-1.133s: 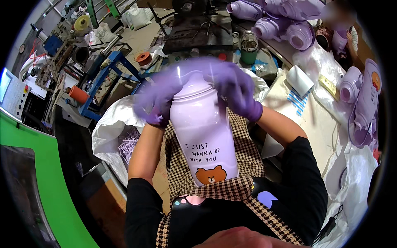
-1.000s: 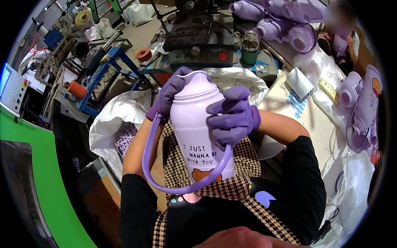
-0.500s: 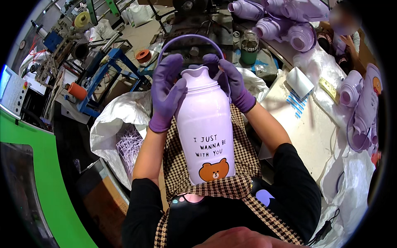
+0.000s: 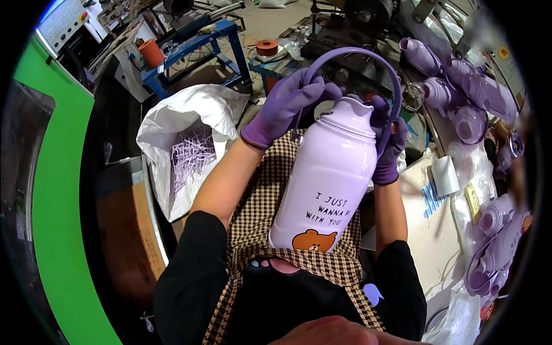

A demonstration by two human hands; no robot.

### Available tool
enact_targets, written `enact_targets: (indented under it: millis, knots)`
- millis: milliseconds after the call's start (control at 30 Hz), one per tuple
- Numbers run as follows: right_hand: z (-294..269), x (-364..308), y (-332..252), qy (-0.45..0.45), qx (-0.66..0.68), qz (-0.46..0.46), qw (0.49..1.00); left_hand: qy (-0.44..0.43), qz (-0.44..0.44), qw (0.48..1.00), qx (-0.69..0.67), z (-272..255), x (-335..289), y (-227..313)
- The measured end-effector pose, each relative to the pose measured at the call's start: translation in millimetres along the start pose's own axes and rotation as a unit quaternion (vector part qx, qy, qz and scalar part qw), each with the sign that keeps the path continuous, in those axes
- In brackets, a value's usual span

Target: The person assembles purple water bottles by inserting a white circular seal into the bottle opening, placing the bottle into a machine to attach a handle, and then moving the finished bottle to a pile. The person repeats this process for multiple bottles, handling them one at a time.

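Observation:
A lilac thermos jug body (image 4: 328, 167), with a brown bear picture and black lettering, leans tilted on my lap, its spouted top away from me. Its hoop handle (image 4: 352, 50) arches above the neck. My left hand (image 4: 286, 108), in a purple glove, has its fingers bent around the handle's left side, beside the neck. On the other side, my right hand (image 4: 390, 146), gloved alike, closes around the handle's right side near the shoulder of the jug. Some right fingers are hidden behind the neck and handle. The jug's bottom is hidden by the checked apron (image 4: 322, 261).
A white sack (image 4: 158, 129) of thin lilac plastic strips stands at my left. Several lilac jug bodies (image 4: 471, 123) lie at the far right. A roll of white material (image 4: 445, 175) rests on the right-hand table (image 4: 422, 230). Behind the sack stands a blue metal frame (image 4: 233, 52).
The view has turned left, and the jug now leans more to the right. My left hand has gone from open beside the neck to bent around the handle; my right has shifted lower along it.

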State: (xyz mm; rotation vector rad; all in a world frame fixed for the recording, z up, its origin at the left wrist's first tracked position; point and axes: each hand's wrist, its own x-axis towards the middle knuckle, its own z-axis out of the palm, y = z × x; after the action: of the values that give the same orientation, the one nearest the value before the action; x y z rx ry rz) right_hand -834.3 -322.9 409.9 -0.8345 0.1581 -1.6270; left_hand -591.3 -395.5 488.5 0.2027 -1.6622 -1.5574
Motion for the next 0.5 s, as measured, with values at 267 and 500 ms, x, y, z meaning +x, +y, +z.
enact_targets:
  millis: [267, 500]
  knots:
    - [0, 6, 7, -0.089, 0.043, 0.009, 0.995, 0.021, 0.049, 0.999, -0.001, 15, -11, 14]
    - [3, 3, 12, -0.053, 0.148, 0.017, 0.987, 0.036, 0.074, 0.996, 0.032, 43, -13, 28]
